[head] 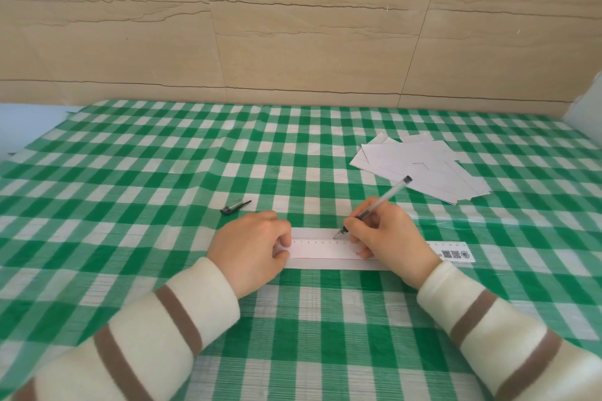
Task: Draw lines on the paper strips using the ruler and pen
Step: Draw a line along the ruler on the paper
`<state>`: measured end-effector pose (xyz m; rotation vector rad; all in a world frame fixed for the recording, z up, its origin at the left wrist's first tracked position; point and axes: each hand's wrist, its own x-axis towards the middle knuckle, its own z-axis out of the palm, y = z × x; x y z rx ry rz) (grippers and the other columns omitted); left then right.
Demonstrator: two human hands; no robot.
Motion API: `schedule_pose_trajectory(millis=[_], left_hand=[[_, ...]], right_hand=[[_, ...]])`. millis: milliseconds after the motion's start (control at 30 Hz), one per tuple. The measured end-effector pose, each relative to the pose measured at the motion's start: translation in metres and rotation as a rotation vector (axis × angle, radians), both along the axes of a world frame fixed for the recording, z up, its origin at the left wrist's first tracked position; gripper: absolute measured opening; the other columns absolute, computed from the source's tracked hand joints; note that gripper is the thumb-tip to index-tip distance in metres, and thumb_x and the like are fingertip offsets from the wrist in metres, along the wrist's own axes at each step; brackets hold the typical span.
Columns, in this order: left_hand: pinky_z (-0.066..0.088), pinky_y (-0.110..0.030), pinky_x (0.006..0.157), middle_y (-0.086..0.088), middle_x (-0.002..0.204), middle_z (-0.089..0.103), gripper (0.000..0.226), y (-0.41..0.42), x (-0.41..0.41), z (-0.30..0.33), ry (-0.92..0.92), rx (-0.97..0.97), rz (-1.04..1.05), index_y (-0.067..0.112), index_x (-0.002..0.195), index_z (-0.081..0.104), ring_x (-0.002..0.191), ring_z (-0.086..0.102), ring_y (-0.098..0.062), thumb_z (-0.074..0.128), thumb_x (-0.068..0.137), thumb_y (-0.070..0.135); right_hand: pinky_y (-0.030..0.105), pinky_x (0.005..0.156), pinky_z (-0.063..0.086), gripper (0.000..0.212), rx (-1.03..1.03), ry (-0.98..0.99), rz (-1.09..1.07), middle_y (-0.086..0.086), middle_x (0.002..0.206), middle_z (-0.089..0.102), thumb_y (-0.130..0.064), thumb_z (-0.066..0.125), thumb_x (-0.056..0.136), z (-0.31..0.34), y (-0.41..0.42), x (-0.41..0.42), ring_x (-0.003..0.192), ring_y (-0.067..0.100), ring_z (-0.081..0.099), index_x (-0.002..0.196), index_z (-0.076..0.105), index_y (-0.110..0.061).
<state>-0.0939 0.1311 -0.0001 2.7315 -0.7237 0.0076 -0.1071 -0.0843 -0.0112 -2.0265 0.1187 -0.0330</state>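
— Two hands at work on a counter [136,159] draped in a green-and-white checked cloth, which fills the lower two thirds of the frame; a beige stone-patterned wall [293,26] runs across the top. What else is large?

— Cream sleeves [156,335] with brown stripes come in from the lower left and lower right corners. At right of centre, toward the counter's far side, lies a loose stack of white paper sheets [420,166], fanned and overlapping.

— And the task's things?

— Just below centre, one white paper strip [312,232] lies crosswise on the cloth. A ruler [325,249] lies flat on top of it, its right end, printed with small square codes, reaching past the strip toward the right.

— The hands?

— The left hand [250,251] covers the ruler's left end, its grip closed with curled fingers bearing down on ruler and strip. The right hand [387,238] rests on the ruler to the right of centre, its grip closed around a clear pen [374,208]. The pen tilts up and to the right; its tip meets the strip at the ruler's upper edge.

— Smallest item?

— A dark pen cap [234,207], lying on the cloth just above the left hand, apart from it.
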Motion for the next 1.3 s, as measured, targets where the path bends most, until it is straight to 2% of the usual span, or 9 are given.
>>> schedule_pose_trajectory(millis=[167, 333, 467, 633, 767, 900, 1100, 1300], left_hand=[[0.049, -0.028, 0.070, 0.016, 0.082, 0.049, 0.007, -0.001, -0.001, 0.001, 0.000, 0.016, 0.000, 0.028, 0.088, 0.060, 0.087, 0.054, -0.008, 0.055, 0.083, 0.029], [0.050, -0.031, 0.071, 0.015, 0.088, 0.052, 0.008, -0.006, -0.001, 0.004, 0.010, 0.036, 0.011, 0.027, 0.088, 0.060, 0.090, 0.054, -0.010, 0.054, 0.083, 0.029], [0.049, -0.032, 0.073, 0.010, 0.093, 0.054, 0.010, -0.017, -0.005, 0.003, 0.030, 0.004, -0.027, 0.025, 0.091, 0.060, 0.093, 0.054, -0.011, 0.053, 0.085, 0.027], [0.047, -0.034, 0.080, 0.008, 0.091, 0.048, 0.020, -0.035, -0.009, -0.003, 0.040, -0.050, -0.115, 0.027, 0.104, 0.062, 0.095, 0.050, -0.014, 0.051, 0.088, 0.023], [0.044, -0.032, 0.083, 0.004, 0.099, 0.054, 0.025, -0.041, -0.008, -0.007, 0.051, -0.070, -0.147, 0.031, 0.110, 0.063, 0.098, 0.048, -0.014, 0.049, 0.090, 0.024], [0.043, -0.028, 0.082, 0.006, 0.100, 0.055, 0.025, -0.040, -0.007, -0.007, 0.066, -0.094, -0.141, 0.033, 0.110, 0.064, 0.096, 0.049, -0.013, 0.050, 0.090, 0.025], [0.045, -0.031, 0.083, 0.006, 0.100, 0.057, 0.024, -0.040, -0.005, -0.006, 0.094, -0.122, -0.130, 0.033, 0.106, 0.066, 0.092, 0.053, -0.013, 0.053, 0.089, 0.024], [0.046, -0.030, 0.082, 0.007, 0.096, 0.058, 0.023, -0.040, -0.003, -0.006, 0.122, -0.144, -0.115, 0.034, 0.105, 0.067, 0.086, 0.054, -0.011, 0.056, 0.087, 0.024]], right_hand=[[0.017, 0.046, 0.050, 0.012, 0.008, -0.002, 0.004, -0.003, 0.059, 0.064, -0.019, 0.062, 0.086, -0.001, -0.002, -0.001, 0.043, 0.003, 0.058, 0.074, 0.059, -0.020], [0.019, 0.047, 0.051, 0.012, 0.001, -0.009, 0.002, -0.003, 0.060, 0.064, -0.019, 0.063, 0.085, -0.002, -0.002, 0.000, 0.043, 0.003, 0.057, 0.074, 0.059, -0.021], [0.016, 0.046, 0.049, 0.012, 0.018, -0.005, 0.004, -0.001, 0.062, 0.064, -0.018, 0.063, 0.085, -0.002, -0.002, -0.001, 0.044, 0.002, 0.058, 0.074, 0.059, -0.020], [0.024, 0.051, 0.056, 0.011, -0.037, -0.007, 0.002, 0.001, 0.066, 0.066, -0.021, 0.063, 0.085, -0.003, -0.002, 0.000, 0.049, 0.008, 0.060, 0.076, 0.059, -0.022], [0.024, 0.050, 0.056, 0.011, -0.033, -0.007, 0.008, 0.000, 0.063, 0.065, -0.020, 0.063, 0.085, -0.003, -0.003, 0.001, 0.045, 0.007, 0.059, 0.075, 0.059, -0.021], [0.023, 0.048, 0.055, 0.011, -0.030, -0.008, 0.015, -0.001, 0.060, 0.064, -0.020, 0.063, 0.085, -0.002, -0.004, 0.000, 0.044, 0.006, 0.059, 0.075, 0.059, -0.021], [0.036, 0.057, 0.060, 0.011, -0.044, 0.001, -0.004, 0.000, 0.061, 0.064, -0.021, 0.062, 0.085, 0.000, -0.007, -0.002, 0.047, 0.015, 0.061, 0.075, 0.058, -0.020], [0.035, 0.055, 0.059, 0.010, -0.051, 0.016, -0.013, 0.000, 0.062, 0.065, -0.020, 0.062, 0.085, 0.002, -0.013, -0.004, 0.049, 0.015, 0.060, 0.076, 0.059, -0.019]])
